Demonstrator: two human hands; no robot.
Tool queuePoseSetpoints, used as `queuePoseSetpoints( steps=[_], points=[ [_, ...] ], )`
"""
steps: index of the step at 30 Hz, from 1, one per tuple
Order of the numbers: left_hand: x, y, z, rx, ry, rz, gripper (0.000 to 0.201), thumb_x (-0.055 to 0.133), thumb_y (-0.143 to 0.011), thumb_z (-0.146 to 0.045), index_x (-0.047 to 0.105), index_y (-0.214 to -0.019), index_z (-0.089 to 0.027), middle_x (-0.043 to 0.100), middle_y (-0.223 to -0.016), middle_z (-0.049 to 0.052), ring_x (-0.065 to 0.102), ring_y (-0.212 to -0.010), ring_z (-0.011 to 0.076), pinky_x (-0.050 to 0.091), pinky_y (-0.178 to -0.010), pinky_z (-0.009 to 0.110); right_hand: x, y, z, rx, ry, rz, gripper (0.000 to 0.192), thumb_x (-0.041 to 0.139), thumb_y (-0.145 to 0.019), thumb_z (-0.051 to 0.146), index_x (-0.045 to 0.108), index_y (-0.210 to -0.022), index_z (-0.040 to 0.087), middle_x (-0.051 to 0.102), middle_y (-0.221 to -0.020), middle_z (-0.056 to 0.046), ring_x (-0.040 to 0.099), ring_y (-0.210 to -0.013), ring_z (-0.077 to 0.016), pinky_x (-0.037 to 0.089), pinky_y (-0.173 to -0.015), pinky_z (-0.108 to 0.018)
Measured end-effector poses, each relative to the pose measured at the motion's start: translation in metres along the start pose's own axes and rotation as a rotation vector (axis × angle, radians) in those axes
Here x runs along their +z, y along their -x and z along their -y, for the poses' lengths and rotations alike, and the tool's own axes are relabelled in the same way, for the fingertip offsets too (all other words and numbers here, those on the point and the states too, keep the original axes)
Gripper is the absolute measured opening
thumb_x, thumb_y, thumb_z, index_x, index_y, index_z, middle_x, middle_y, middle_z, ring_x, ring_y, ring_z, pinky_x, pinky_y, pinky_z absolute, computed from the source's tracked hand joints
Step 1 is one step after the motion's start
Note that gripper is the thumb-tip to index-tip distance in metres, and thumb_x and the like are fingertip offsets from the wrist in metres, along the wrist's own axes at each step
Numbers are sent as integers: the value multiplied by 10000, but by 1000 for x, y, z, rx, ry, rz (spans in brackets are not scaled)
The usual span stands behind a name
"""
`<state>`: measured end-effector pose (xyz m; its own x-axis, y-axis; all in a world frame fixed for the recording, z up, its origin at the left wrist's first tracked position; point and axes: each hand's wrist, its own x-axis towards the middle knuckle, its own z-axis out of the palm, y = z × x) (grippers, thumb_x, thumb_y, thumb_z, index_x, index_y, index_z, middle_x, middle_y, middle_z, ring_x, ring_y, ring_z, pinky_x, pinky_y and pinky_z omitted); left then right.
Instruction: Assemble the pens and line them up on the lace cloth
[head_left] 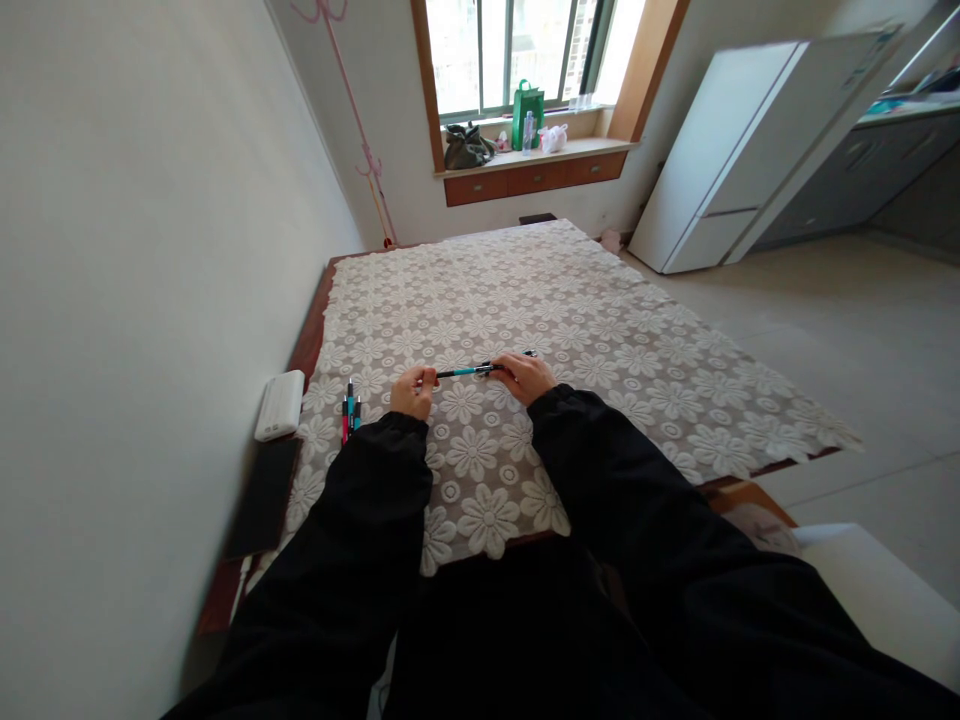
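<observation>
A blue-and-black pen (463, 371) is held level just above the lace tablecloth (471, 452), stretched between my two hands. My left hand (412, 390) is closed, its thumb and fingers pinching the pen's left end. Around the right end, the fingers of my right hand (523, 377) are closed and partly hide it. A small dark tip (530, 353) shows just past my right knuckles; what it belongs to I cannot make out. Left of my left hand, several pens (351, 408) with blue, pink and black parts lie close together on the cloth.
A white power-bank-like box (280, 405) and a dark flat object (262, 498) lie along the wall side. A white cable (241, 585) runs near the table's left edge. Beyond the table stand a pink coat rack (352, 100), a window sill (585, 150) with bags, and a white fridge (720, 150).
</observation>
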<state>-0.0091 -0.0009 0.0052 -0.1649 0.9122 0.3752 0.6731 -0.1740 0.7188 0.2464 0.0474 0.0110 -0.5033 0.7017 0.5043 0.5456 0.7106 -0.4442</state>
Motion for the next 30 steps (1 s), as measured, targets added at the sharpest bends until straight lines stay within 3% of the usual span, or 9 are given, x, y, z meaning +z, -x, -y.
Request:
queuePoseSetpoints(
  steps=[8,13,17,21,25,30],
  points=[
    [0,-1,4,67,-5,-7,423,444,-930,-446,649,-657,-197,695,-729,44,634,-753,180,509,-696,278,3,1,-2,1,-31,72,282,456,-988,374,648,-899,188,641,-779,-41,545,-695,-157,357,-665,-262],
    [-4,-2,4,155,-34,-39,380,504,-916,-453,699,-701,-208,703,-758,48,620,-818,198,511,-757,307,5,-1,-2,62,-201,114,397,436,-971,412,566,-672,185,487,-581,13,447,-575,-126,295,-587,-265],
    [-4,-2,4,163,-14,-60,345,535,-896,-464,702,-735,-208,703,-770,49,612,-806,200,524,-748,317,8,-2,0,179,-441,75,448,473,-938,522,545,-655,183,456,-547,32,409,-529,-108,295,-552,-262],
    [0,-3,4,133,39,-83,331,569,-877,-483,704,-757,-206,700,-766,44,618,-779,196,538,-716,318,9,-4,4,294,-814,55,512,478,-905,650,647,-883,167,579,-638,-1,433,-524,-110,329,-515,-260],
    [2,-2,4,165,102,-88,316,604,-860,-486,703,-754,-205,690,-737,40,631,-762,195,537,-680,316,4,-5,9,365,-1251,145,556,558,-857,658,670,-1053,150,652,-751,-53,516,-594,-138,377,-538,-276],
    [-2,1,-4,308,149,-12,272,644,-849,-466,692,-755,-215,721,-784,41,656,-789,198,535,-775,361,-4,-1,16,379,-1579,263,387,636,-851,547,668,-910,166,555,-602,-7,531,-595,-157,401,-579,-300]
  ],
)
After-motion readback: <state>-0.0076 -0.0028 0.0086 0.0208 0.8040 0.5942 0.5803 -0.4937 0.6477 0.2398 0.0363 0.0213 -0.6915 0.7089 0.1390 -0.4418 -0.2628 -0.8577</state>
